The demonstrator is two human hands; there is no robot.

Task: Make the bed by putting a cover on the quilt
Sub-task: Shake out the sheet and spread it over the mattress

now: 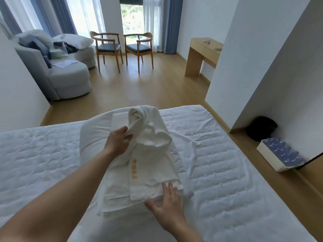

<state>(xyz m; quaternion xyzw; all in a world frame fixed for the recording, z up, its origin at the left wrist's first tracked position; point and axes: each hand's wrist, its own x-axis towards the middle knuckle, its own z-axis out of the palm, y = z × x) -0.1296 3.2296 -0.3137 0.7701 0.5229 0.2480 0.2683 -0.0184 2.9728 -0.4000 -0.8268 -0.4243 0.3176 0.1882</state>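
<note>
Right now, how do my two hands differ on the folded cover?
The left hand pinches a bunched fold of the cover and holds it raised; the right hand lies with fingers straight on its near edge. The left hand is farther away, the right hand nearer. Both touch the same white cover.

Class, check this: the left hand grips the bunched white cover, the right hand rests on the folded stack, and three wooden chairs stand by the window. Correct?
No: the head view shows two wooden chairs by the window, not three. The left hand grips the bunched white cover, and the right hand rests on the folded stack.
</note>
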